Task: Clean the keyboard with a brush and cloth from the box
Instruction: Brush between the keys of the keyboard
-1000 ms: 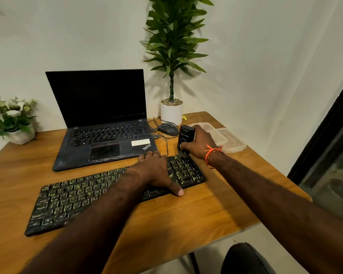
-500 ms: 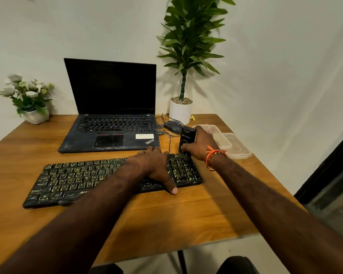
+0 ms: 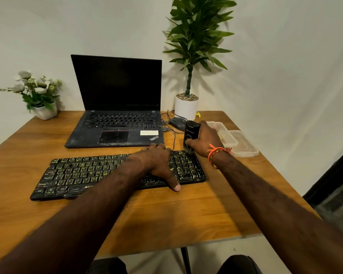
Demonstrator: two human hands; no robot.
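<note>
A black keyboard (image 3: 83, 175) with yellow-green key legends lies across the wooden table (image 3: 186, 214). My left hand (image 3: 158, 165) rests flat on its right half, thumb reaching over the front edge onto the wood. My right hand (image 3: 205, 140) grips a black brush block (image 3: 191, 131) upright, its bristle end touching the keyboard's far right corner. Behind that hand sits the clear plastic box (image 3: 229, 138), with its lid (image 3: 246, 147) lying beside it on the right. No cloth shows.
An open black laptop (image 3: 117, 115) stands behind the keyboard. A dark mouse (image 3: 177, 122) and its cable lie next to a white potted plant (image 3: 186, 107). A small flower pot (image 3: 46, 112) sits at the far left. The table's right edge is close to the box.
The view has swung left and tilted, so the desk sits squarer in frame. Both hands keep their places, left on the keyboard, right holding the brush at the far right corner.
</note>
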